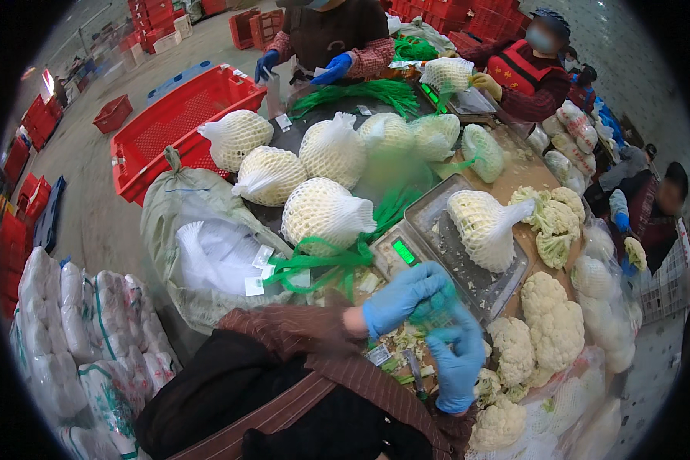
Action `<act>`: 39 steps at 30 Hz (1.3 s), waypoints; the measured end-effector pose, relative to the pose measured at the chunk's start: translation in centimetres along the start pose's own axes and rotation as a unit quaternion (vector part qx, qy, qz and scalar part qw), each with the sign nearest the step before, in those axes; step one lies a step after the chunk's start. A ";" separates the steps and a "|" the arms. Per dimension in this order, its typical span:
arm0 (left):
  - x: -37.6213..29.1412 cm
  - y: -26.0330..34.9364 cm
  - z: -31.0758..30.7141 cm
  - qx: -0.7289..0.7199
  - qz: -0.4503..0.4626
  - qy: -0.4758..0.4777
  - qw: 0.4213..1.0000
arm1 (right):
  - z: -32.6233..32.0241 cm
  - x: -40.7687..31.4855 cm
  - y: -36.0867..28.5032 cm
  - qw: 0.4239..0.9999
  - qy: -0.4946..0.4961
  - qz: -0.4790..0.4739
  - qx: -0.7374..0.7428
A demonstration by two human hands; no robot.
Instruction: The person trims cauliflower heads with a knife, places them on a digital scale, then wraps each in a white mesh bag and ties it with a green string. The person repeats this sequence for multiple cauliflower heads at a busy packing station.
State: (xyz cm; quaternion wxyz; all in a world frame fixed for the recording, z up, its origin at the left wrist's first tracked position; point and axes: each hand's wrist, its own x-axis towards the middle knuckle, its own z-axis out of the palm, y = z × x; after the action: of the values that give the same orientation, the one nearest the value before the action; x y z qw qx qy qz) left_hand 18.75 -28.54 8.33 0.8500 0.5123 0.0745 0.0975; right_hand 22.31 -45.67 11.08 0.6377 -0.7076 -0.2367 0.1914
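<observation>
A bunched green mesh net (437, 307), blurred, stretches between my two blue-gloved hands. My left hand (411, 293) grips its upper side, and my right hand (460, 353) has the lower side in its fingers. Just beyond them, a cauliflower in a white foam net (483, 227) lies on the steel pan of a digital scale (494, 305). The scale's display (403, 251) glows green. Trimmings, a small printed label (379, 355) and what looks like a knife (414, 371) lie below my hands. Bare cauliflowers (552, 322) sit to the right.
Several foam-netted cauliflowers (332, 148) cover the table's far left. Beside them are a red plastic crate (172, 115) and a woven sack (201, 299) of white foam nets. Green net strips (322, 267) trail near the scale. Co-workers stand across the table and at right.
</observation>
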 end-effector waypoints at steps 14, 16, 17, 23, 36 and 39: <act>-0.6 1.7 0.8 0.420 0.273 -0.037 0.865 | -1.9 -0.4 3.1 0.984 0.033 0.063 0.161; -1.1 1.4 0.7 0.375 0.090 -0.099 0.917 | -0.9 -0.2 4.0 0.978 0.038 0.061 0.193; -1.4 1.0 0.6 0.315 0.072 -0.115 0.939 | -0.5 -0.2 4.3 0.974 0.035 0.047 0.220; -1.0 -1.6 -0.5 0.060 -0.054 -0.146 0.986 | 0.1 -0.2 5.6 0.930 -0.003 0.002 0.366; -0.8 -1.1 -0.7 0.036 -0.041 -0.089 0.995 | -0.9 0.7 2.4 0.983 0.013 0.021 0.181; -0.5 -1.7 -1.1 0.023 -0.037 -0.050 0.998 | -0.6 1.0 3.5 0.976 0.043 0.006 0.211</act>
State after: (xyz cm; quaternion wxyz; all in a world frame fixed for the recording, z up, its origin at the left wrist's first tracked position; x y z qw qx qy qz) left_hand 18.17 -28.51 6.35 0.8435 0.5330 0.0535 0.0386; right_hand 23.84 -45.86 7.70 0.7814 -0.5657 -0.1590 0.2102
